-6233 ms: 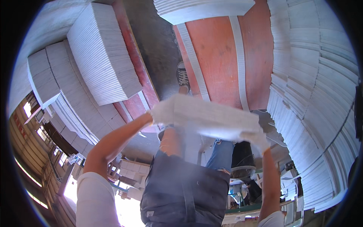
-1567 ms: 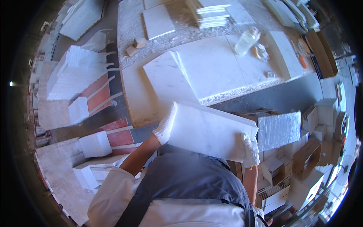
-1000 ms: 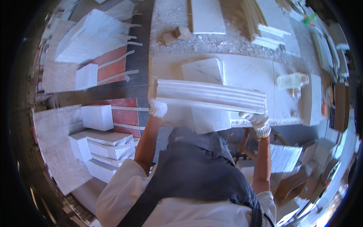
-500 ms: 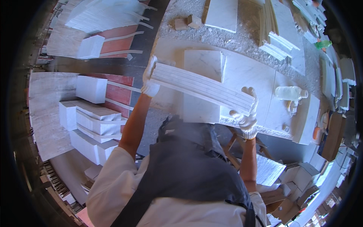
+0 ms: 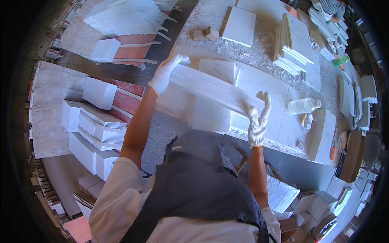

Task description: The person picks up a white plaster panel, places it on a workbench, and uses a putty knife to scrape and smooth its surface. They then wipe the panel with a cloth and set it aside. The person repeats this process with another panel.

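Note:
A stack of white marble tiles (image 5: 212, 90) is held lengthwise between my two gloved hands, above the pale stone slabs on the workbench. Its long edges face up and are smeared by motion. My left hand (image 5: 163, 76), in a white knit glove, is closed around the stack's left end. At the right end, my right hand (image 5: 259, 121) presses with palm and thumb, its fingers pointing up and away. Under the stack lies a square marble tile (image 5: 214, 117), partly covered by it.
A clear plastic bottle (image 5: 304, 105) lies on the bench at right, beside a thick white block (image 5: 322, 135). Farther back stand a leaning tile stack (image 5: 289, 44), a flat tile (image 5: 240, 26) and two small blocks (image 5: 206, 34). Strapped white bundles (image 5: 99, 125) sit on pallets at left.
The tile stack and both hands have shifted slightly; the left hand sits higher in view. The separate tile edges, distinct before, are blurred now. My whole view has turned a little.

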`<state>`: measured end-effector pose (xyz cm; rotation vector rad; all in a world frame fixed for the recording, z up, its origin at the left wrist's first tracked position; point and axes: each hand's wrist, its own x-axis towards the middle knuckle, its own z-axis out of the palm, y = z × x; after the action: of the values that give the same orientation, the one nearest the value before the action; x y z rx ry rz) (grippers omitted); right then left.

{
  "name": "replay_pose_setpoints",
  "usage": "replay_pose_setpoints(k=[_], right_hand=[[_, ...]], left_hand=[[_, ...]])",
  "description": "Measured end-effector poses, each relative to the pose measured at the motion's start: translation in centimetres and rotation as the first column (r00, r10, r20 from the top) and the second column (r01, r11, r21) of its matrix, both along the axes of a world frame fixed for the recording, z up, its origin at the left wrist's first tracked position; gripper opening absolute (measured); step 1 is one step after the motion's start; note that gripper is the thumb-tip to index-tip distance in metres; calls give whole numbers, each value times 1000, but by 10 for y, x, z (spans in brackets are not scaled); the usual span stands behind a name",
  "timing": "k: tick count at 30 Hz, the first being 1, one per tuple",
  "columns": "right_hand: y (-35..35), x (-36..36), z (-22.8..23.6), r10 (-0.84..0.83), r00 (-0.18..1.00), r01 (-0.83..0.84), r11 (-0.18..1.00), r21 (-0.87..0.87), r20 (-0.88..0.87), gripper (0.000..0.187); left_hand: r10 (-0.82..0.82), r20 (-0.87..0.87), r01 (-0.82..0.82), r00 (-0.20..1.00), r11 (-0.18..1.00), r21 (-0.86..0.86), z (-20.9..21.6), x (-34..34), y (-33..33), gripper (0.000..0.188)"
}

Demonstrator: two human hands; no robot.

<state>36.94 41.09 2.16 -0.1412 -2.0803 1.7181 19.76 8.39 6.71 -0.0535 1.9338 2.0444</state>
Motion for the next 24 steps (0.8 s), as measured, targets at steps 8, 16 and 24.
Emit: replay_pose_setpoints(k=[8,16,24], right_hand=[[-7,-13,9,-64,993,69,997,45,-103,74],[12,-14,5,25,979,61,911,-409,203,79],[20,-51,-17,150,976,4,714,-700,159,71]], left_hand=[[-169,20,159,985,957,244,10,-3,-7,84],[-195,92,157,976,935,317,-10,-15,-1,86],[-158,131,107,979,937,332,-10,-19,0,85]])
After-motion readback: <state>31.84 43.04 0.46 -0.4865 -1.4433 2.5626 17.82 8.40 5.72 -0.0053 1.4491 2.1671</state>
